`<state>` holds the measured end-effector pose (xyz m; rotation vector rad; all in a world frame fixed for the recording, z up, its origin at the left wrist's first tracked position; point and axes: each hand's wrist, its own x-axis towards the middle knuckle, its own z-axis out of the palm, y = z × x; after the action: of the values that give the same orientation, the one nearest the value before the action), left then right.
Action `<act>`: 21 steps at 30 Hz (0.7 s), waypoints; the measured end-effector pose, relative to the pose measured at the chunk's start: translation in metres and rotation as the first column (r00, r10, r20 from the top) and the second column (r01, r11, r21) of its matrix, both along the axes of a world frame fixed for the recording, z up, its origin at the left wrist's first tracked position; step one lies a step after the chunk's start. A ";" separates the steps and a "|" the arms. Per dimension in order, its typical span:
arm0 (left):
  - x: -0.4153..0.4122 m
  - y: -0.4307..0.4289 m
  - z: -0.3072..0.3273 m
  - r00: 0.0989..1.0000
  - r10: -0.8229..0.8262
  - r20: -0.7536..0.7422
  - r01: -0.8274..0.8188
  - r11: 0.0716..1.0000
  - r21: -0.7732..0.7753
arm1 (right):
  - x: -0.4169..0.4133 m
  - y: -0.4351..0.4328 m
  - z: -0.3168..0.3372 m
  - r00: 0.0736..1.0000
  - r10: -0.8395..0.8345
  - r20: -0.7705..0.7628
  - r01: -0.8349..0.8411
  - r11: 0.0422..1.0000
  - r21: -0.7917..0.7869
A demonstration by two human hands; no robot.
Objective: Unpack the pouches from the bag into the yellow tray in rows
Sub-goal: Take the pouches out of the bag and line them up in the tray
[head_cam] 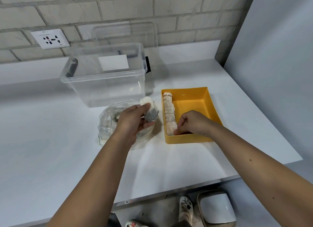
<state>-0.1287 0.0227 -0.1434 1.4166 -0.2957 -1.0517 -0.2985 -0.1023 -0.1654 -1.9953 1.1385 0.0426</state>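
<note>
One row of pale paper pouches (169,111) runs along the left wall of the yellow rectangular plastic tray (186,139), from its far corner almost to its near edge. Our right hand (194,123) is down inside the tray, fingers curled, their tips pinching the nearest pouch (170,130) of that row, close to the near wall. Most of the tray floor to the right of the row lies bare. Our left hand (133,120) grips a small bundle of white and grey pouches (151,111) between thumb and fingers, lifted over the crumpled clear plastic bag (106,128), which sits just left of the tray with a strip of table between them. Behind the bag stands a clear plastic storage box (105,84), close to it. The white table (169,160) in front of bag and tray lies open down to its near edge.
</note>
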 end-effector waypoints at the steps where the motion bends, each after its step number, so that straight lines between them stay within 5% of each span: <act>1: -0.001 -0.001 0.001 1.000 -0.005 -0.001 0.005 1.000 0.004 | -0.001 0.000 0.004 0.999 -0.023 0.035 0.025 0.998 -0.055; 3: -0.005 -0.004 0.002 1.000 -0.024 -0.019 0.024 1.000 0.004 | 0.000 0.001 0.015 0.966 -0.099 0.238 0.126 0.987 -0.101; 6: -0.015 -0.014 0.005 0.996 -0.070 -0.049 0.070 0.997 -0.015 | 0.006 0.010 0.035 0.826 -0.195 0.529 0.210 0.977 0.032; 16: -0.034 -0.051 0.015 0.986 -0.095 -0.140 0.091 0.995 -0.033 | 0.016 -0.010 0.034 0.799 -0.180 0.573 0.253 0.966 -0.049; 21: -0.035 -0.059 0.015 0.961 -0.090 -0.263 0.076 0.995 -0.062 | 0.007 -0.020 0.030 0.732 -0.259 0.630 0.262 0.961 0.090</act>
<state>-0.1640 -0.0364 -0.1286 1.2080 -0.1866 -1.2793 -0.2911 -0.1223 -0.1355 -1.6218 0.9367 -0.7394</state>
